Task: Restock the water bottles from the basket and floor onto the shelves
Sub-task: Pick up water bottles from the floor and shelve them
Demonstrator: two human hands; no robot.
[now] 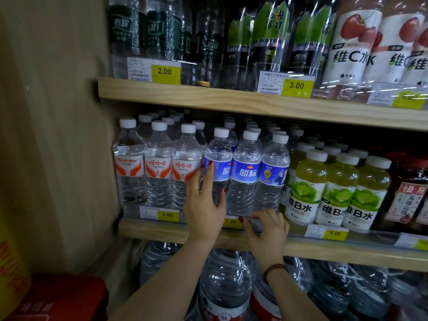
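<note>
We see clear, glossy plastic water bottles [245, 195] with smooth white caps [250, 135] on matt, pale wood shelves [231, 100] bearing paper price tags [165, 71].

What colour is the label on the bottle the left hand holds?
Bottle label is blue, white writing; head view.

Head view faces shelf [254, 105] closely, slightly downward.

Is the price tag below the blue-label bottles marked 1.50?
No, the tag below the blue-label bottles reads 1.00; the 1.50 tag sits under the red-label bottles.
</note>
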